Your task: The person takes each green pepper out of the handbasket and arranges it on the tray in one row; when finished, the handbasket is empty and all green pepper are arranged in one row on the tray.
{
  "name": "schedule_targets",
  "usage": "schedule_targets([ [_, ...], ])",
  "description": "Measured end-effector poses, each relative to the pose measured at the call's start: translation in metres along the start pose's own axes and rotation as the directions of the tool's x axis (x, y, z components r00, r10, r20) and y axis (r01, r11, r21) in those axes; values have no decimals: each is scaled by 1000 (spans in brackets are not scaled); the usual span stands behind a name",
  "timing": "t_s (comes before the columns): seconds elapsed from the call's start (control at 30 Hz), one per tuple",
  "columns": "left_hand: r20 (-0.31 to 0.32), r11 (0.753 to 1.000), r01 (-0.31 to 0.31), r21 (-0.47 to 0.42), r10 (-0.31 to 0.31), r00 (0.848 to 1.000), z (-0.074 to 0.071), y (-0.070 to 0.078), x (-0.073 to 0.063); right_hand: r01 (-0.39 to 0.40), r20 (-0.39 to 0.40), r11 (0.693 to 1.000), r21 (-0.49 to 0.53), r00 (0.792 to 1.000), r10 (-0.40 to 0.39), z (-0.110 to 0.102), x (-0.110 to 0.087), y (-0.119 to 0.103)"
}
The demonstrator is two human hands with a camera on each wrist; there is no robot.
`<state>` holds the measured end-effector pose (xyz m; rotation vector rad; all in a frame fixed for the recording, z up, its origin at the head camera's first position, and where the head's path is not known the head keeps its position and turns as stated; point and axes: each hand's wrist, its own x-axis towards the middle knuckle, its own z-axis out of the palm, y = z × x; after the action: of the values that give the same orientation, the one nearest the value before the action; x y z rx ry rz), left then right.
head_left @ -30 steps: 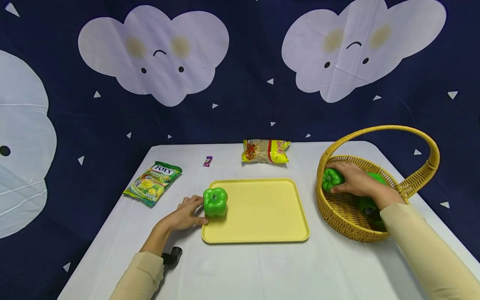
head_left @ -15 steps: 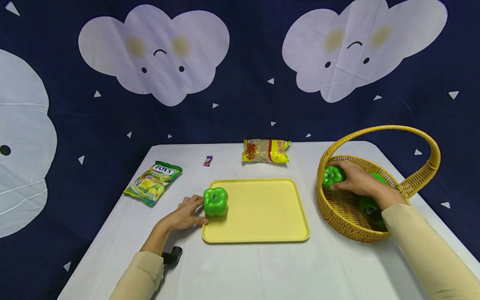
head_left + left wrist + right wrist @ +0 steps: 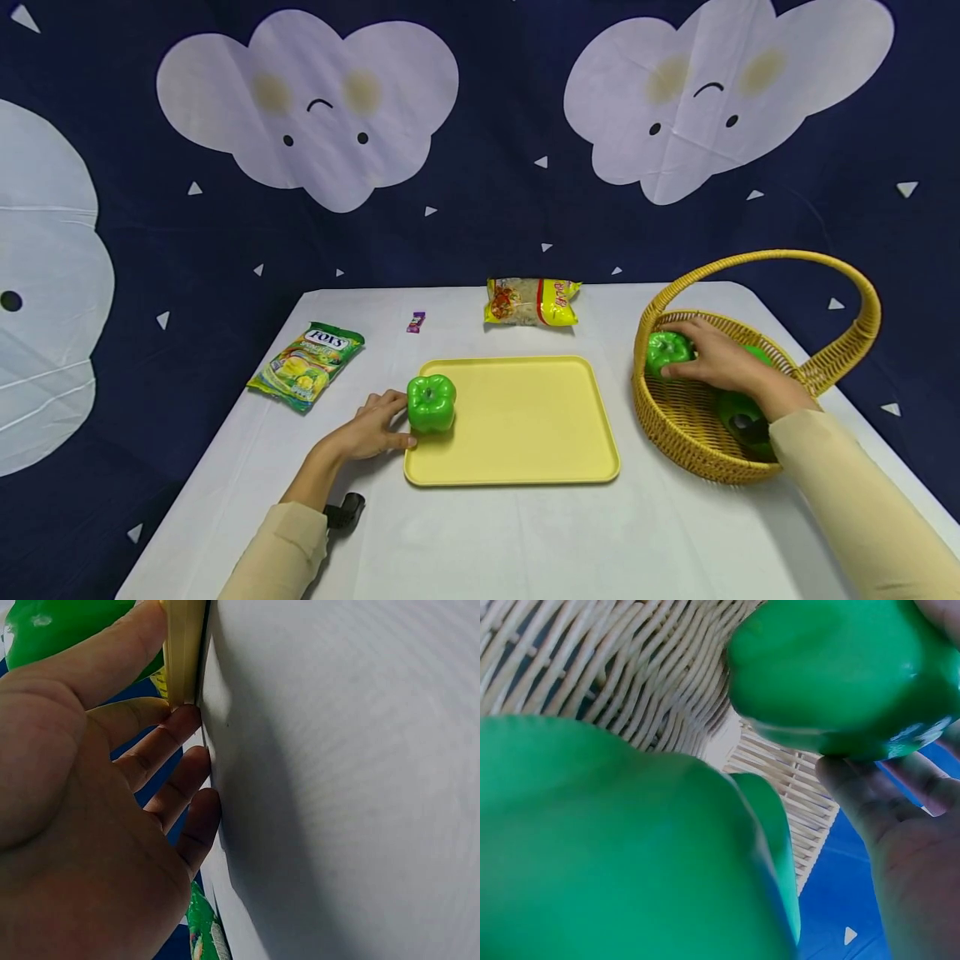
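My right hand (image 3: 716,358) reaches into a wicker basket (image 3: 678,429) and grips a green bell pepper (image 3: 667,352) near its left wall, thumb and fingers on either side. In the right wrist view that pepper (image 3: 832,675) is above another large green thing (image 3: 615,855), blurred and close to the camera. My left hand (image 3: 371,427) lies at the left edge of a yellow tray (image 3: 525,425). Its thumb and fingertips touch the tray rim (image 3: 184,652), with the fingers loosely extended. Beside them a second green bell pepper (image 3: 431,403) stands upright on the tray.
A green candy bag (image 3: 307,367) lies at the left of the white table (image 3: 480,533). Toward the back are a small purple wrapped sweet (image 3: 416,322) and a yellow noodle packet (image 3: 531,302). The basket's tall handle (image 3: 780,257) arches over the right arm.
My right hand and the pepper in it have shifted slightly right inside the basket. The left hand and the tray have stayed in place.
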<state>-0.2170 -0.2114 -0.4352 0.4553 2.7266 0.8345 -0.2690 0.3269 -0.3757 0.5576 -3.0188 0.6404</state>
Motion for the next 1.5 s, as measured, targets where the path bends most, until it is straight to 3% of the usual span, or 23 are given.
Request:
schedule_targets([
  [0.37, 1, 1000, -5, -3, 5, 1000, 0, 0, 0, 67, -100, 995, 70, 993, -59, -12, -8, -10],
  [0.7, 0, 1000, -9, -9, 9, 1000, 0, 0, 0, 13, -166, 996, 84, 986, 1, -27, -26, -27],
  [1.03, -2, 1000, -23, -9, 23, 1000, 0, 0, -1, 87, -297, 996, 31, 952, -74, -31, -43, -38],
  [1.2, -4, 1000, -28, -3, 28, 1000, 0, -1, -1, 126, -328, 991, 40, 939, -106, -34, -53, -45],
  [1.5, -3, 1000, -14, -4, 14, 1000, 0, 0, -1, 250, -371, 968, -12, 898, -236, -33, -67, -60],
])
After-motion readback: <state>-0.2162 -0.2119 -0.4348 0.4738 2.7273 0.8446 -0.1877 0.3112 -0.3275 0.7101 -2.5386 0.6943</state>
